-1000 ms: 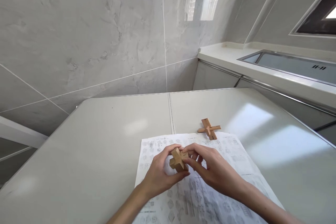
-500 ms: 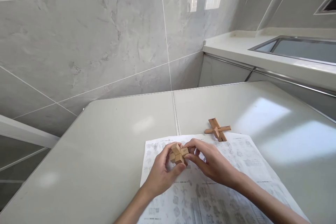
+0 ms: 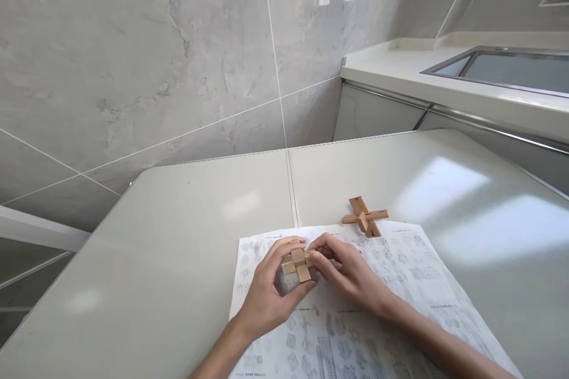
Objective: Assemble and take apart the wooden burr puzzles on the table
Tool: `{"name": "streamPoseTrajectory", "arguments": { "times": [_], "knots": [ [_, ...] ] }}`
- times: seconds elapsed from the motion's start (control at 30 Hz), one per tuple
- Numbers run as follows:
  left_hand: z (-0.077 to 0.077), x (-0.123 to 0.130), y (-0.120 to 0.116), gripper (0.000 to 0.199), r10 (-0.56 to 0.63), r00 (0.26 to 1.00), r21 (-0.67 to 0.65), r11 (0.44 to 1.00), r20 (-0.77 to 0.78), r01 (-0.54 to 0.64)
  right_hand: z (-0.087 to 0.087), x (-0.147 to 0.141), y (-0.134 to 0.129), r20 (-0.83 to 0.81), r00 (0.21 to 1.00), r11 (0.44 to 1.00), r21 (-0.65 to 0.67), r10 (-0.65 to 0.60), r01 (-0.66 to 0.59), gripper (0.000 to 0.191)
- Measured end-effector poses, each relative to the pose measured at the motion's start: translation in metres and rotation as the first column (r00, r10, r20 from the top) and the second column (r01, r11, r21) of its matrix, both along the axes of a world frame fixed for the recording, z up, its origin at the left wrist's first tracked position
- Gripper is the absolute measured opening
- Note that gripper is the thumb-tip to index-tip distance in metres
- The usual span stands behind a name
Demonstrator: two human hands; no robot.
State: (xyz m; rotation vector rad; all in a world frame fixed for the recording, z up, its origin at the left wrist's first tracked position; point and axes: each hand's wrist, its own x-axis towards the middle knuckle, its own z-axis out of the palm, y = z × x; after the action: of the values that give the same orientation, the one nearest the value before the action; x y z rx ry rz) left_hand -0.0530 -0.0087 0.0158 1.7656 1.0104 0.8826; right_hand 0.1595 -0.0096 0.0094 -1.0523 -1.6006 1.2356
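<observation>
"So, how far along is it?"

"Judging by its looks, the block [image 3: 303, 273] is largely together: its bars cross and interlock. Whether anything is left, I can't tell; part is hidden."

"And the grip?"

"Two-handed, above the sheet [image 3: 311, 331]. The left hand [image 3: 272, 293] cups the block, fingers curled behind, thumb along the near side. The right hand [image 3: 349, 272] pinches its right end, wrist angled inward."

"Anything else?"

"A cross [image 3: 363, 217], also interlocked, lies untouched on the bench [image 3: 178, 249], by the sheet's far edge."
</observation>
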Motion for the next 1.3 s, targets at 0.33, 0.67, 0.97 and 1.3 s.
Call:
{"name": "streamPoseTrajectory", "arguments": {
  "times": [0.33, 0.67, 0.97, 1.3],
  "knots": [
    [-0.007, -0.001, -0.007, 0.061, 0.030, 0.995, 0.135, 0.991, -0.097, -0.017, -0.004, 0.003, -0.002, -0.305, 0.952, 0.948, -0.292, 0.031, -0.124, 0.042],
    [-0.003, -0.005, -0.005, 0.067, 0.065, 0.987, 0.068, 0.996, -0.149, -0.055, -0.011, 0.005, -0.002, -0.335, 0.937, 0.966, -0.197, 0.096, -0.169, 0.033],
    [-0.002, -0.006, -0.002, 0.069, 0.060, 0.985, 0.162, 0.986, -0.163, -0.033, -0.013, 0.005, -0.005, -0.316, 0.945, 0.974, -0.175, 0.083, -0.143, 0.031],
    [0.005, -0.003, -0.004, 0.064, 0.104, 0.993, 0.185, 0.978, -0.048, -0.093, -0.010, 0.003, -0.002, -0.470, 0.873, 0.934, -0.236, 0.133, -0.269, 0.036]
  ]
}}
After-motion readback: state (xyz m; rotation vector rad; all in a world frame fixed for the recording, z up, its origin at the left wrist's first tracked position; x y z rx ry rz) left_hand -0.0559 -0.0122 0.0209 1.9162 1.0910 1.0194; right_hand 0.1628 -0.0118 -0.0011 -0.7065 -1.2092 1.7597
